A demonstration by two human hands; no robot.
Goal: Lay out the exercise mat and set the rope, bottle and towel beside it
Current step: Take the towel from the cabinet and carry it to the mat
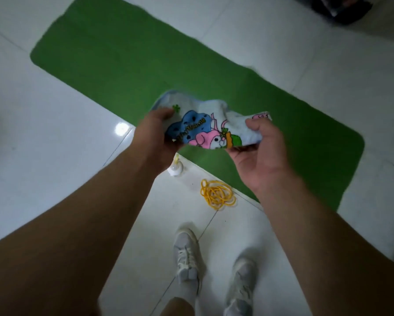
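Note:
The green exercise mat (127, 58) lies flat on the white tiled floor, running from upper left to right. Both hands hold a light blue towel (205, 124) with a cartoon print above the mat's near edge. My left hand (155, 137) grips its left end and my right hand (262, 153) grips its right end. A small white bottle (176, 168) stands on the floor just below my left hand, beside the mat's edge. A coiled yellow rope (217, 194) lies on the floor next to the bottle, close to the mat.
My two feet in pale sneakers (188, 254) stand on the tiles (43, 137) below the rope. A dark object (342, 8) sits on the floor at the top right corner, beyond the mat.

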